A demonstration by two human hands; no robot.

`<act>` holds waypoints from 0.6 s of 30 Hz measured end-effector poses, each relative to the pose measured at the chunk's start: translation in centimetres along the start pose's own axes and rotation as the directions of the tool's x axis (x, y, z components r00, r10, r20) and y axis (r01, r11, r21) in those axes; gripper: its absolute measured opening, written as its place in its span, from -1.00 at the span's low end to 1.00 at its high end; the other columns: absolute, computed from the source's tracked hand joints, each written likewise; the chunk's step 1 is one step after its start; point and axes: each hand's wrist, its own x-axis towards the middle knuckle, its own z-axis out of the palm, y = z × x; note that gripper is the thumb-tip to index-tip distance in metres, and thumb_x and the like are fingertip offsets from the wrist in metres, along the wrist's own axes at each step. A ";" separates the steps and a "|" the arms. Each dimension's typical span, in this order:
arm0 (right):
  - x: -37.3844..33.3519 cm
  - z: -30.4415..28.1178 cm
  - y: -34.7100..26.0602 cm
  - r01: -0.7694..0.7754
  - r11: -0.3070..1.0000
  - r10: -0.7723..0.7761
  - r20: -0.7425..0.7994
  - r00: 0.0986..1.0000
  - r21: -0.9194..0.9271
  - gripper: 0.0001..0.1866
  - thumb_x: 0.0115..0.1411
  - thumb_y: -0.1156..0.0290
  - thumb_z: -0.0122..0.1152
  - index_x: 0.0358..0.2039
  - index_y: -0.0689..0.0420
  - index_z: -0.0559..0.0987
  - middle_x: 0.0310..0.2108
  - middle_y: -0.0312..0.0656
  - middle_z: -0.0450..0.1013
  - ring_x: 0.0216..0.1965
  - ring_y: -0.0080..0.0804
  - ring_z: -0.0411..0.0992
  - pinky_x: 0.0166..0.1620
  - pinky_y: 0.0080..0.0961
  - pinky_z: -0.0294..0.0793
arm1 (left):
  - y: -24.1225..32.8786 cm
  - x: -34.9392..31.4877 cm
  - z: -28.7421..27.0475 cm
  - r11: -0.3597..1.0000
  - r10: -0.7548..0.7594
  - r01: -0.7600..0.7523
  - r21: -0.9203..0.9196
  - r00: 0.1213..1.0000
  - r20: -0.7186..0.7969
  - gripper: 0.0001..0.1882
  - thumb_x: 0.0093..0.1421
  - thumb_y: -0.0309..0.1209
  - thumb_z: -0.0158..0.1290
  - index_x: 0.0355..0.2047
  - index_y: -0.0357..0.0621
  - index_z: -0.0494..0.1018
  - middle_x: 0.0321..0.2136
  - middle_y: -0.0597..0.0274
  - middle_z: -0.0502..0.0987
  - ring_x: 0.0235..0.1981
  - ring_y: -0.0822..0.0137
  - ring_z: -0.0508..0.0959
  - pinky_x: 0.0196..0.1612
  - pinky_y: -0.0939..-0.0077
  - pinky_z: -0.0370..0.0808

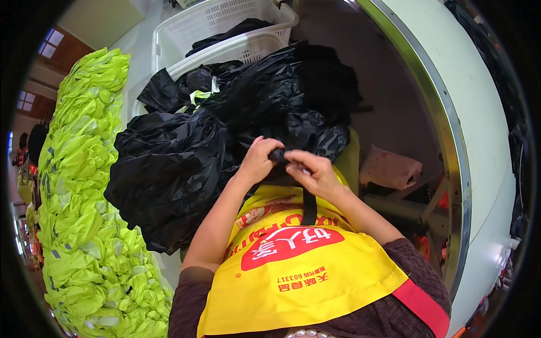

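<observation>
My left hand point(260, 163) is closed on a bunched end of thin black fabric point(276, 155) in front of my yellow apron point(293, 270). Close beside it, my right hand point(313, 173) has its fingers curled in, thumb and fingertips at the same dark bunch. A narrow black strip point(309, 207) hangs below the hands over the apron. Beyond and to the left spreads a big crumpled heap of shiny black fabric point(169, 163). A bright yellow-green and white scrap point(203, 94) shows among its folds. Exactly what lies between my right fingertips is hidden.
White plastic baskets point(225, 53) stand at the far side, with black fabric inside. A long pile of neon yellow-green fabric point(84, 197) runs along the left. To the right curves a pale tabletop point(484, 141) with a metal edge. A pinkish bag point(390, 168) sits below that edge.
</observation>
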 end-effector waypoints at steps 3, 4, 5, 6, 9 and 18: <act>0.6 -1.7 0.8 -0.052 0.994 0.077 -0.283 0.956 0.092 -0.73 0.19 0.51 0.01 -0.07 0.16 0.42 -0.32 -0.26 0.44 -0.46 -0.60 0.36 -0.37 -0.74 0.35 | 0.2 0.9 0.9 0.944 -0.142 0.042 -0.327 0.947 -0.288 -0.89 0.11 -0.51 -0.03 -0.36 -0.30 0.38 -0.53 0.09 0.42 -0.45 0.28 0.43 -0.31 0.52 0.36; 0.7 -2.6 2.0 -0.088 0.963 0.178 -0.353 0.919 0.256 -0.74 0.21 0.48 -0.02 -0.07 0.15 0.41 -0.28 -0.27 0.43 -0.42 -0.64 0.37 -0.34 -0.76 0.36 | 1.2 1.3 0.1 0.970 -0.061 -0.031 -0.240 0.929 -0.366 -0.91 0.12 -0.52 -0.05 -0.39 -0.31 0.36 -0.57 0.12 0.37 -0.48 0.36 0.37 -0.35 0.56 0.33; 1.0 -3.1 4.0 -0.106 0.903 0.285 -0.398 0.872 0.415 -0.75 0.23 0.45 -0.05 -0.07 0.14 0.39 -0.24 -0.27 0.42 -0.37 -0.69 0.37 -0.32 -0.78 0.37 | 2.5 1.9 -0.5 0.926 -0.077 -0.082 -0.368 0.914 -0.397 -0.92 0.13 -0.53 -0.07 -0.42 -0.32 0.34 -0.59 0.18 0.33 -0.50 0.43 0.30 -0.39 0.58 0.29; 1.0 -3.0 5.9 -0.105 0.880 0.315 -0.402 0.860 0.464 -0.76 0.24 0.45 -0.06 -0.08 0.14 0.38 -0.23 -0.26 0.41 -0.35 -0.65 0.39 -0.28 -0.75 0.39 | 4.3 2.6 -1.4 0.865 -0.093 -0.139 -0.483 0.900 -0.426 -0.92 0.14 -0.53 -0.08 -0.45 -0.33 0.33 -0.61 0.24 0.29 -0.52 0.49 0.24 -0.43 0.60 0.26; 1.5 -2.7 10.5 -0.120 0.798 0.383 -0.343 0.858 0.590 -0.78 0.23 0.45 -0.05 -0.11 0.17 0.36 -0.17 -0.23 0.36 -0.20 -0.50 0.39 -0.12 -0.62 0.39 | 11.3 1.6 -4.5 0.751 -0.009 -0.365 -0.550 0.828 -0.561 -0.87 0.08 -0.56 -0.06 -0.32 -0.31 0.35 -0.42 0.25 0.37 -0.34 0.42 0.32 -0.26 0.55 0.29; 4.6 -4.2 5.2 -0.157 0.581 0.609 -0.299 0.735 0.799 -0.68 0.23 0.25 -0.02 -0.06 0.08 0.32 -0.40 -0.28 0.41 -0.63 -0.63 0.32 -0.68 -0.81 0.13 | 6.3 0.9 -11.3 0.303 -0.582 -0.318 -0.898 0.685 -0.439 -0.61 0.25 -0.25 -0.16 -0.02 -0.27 0.32 -0.06 0.15 0.42 -0.06 0.20 0.43 0.05 0.31 0.34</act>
